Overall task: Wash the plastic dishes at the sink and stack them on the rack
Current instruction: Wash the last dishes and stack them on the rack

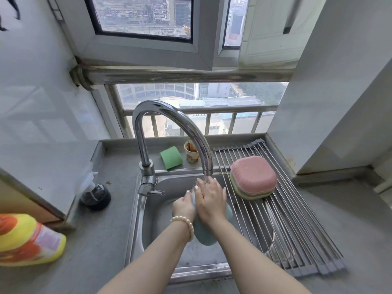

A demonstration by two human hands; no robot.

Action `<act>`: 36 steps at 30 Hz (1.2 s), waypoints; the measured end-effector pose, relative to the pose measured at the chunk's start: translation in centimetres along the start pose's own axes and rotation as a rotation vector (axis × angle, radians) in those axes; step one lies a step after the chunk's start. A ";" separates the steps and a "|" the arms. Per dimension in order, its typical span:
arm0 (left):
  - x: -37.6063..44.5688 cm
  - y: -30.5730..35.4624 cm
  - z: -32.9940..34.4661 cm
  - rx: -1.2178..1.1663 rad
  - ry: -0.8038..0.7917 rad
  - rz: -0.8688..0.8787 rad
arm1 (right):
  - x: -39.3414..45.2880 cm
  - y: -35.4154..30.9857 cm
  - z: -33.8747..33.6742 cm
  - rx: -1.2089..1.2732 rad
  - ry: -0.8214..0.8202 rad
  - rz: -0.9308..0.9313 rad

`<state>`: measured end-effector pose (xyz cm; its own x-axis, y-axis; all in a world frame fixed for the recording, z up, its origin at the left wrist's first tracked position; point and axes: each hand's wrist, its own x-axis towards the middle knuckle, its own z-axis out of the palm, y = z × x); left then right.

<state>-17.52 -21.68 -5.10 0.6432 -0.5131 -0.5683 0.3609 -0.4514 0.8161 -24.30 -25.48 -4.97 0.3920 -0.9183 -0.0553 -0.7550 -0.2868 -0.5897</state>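
both hands, left (184, 205) gripping and right (210, 197) lying flat, are holding a smooth blue dish (204, 234) under the tap (169, 132), its long axis running toward the person.

No legible text anywhere (yellow bottle (31, 240) label blurred).

The blue dish (204, 234) in the sink (135, 219) is largely covered by both hands, so its shape cannot be told. Left of the sink, the yellow bottle (31, 240) is cut by the frame edge and blurred; its label cannot be read
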 end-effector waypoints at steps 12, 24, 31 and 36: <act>0.1 -0.4 -0.4 -0.015 0.135 -0.011 | 1.7 1.5 0.2 0.229 -0.063 0.470; 1.0 -0.5 -2.0 0.320 0.034 0.119 | 2.6 1.7 -1.7 0.109 -0.125 0.300; 0.3 0.0 -1.4 0.168 0.081 0.037 | 1.5 -0.5 0.2 -0.105 0.103 0.165; 0.3 -0.4 -1.2 -0.195 0.217 -0.149 | -2.4 -1.1 2.9 -0.117 0.043 0.067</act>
<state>-16.65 -20.80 -5.50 0.6952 -0.2746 -0.6643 0.5709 -0.3506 0.7424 -22.93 -22.20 -6.53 0.3175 -0.9466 -0.0550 -0.8359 -0.2520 -0.4876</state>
